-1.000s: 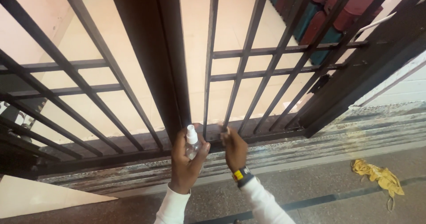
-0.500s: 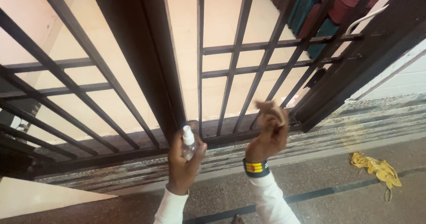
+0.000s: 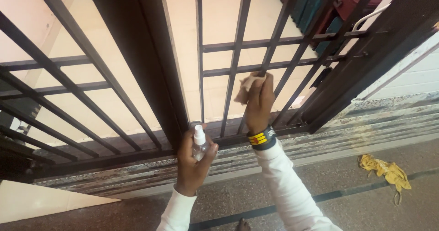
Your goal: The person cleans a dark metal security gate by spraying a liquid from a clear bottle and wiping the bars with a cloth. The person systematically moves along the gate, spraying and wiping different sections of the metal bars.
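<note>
A small clear plastic spray bottle (image 3: 199, 142) is clamped in the left hand (image 3: 192, 162). At its 1 o'clock, a crumpled beige cloth (image 3: 247, 85) is pressed by the closed right hand (image 3: 259, 100) against a dark metal gate bar (image 3: 272, 57).

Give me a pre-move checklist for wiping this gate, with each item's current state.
1. Cloth in right hand: ok, gripped.
2. Cloth against a gate bar: ok, pressed at the bar.
3. Spray bottle in left hand: ok, held upright.
4. Nozzle aimed at the bar: cannot tell.
5. Liquid left in bottle: cannot tell.
6. Floor near feet: not ok, yellow rag lies on it.
</note>
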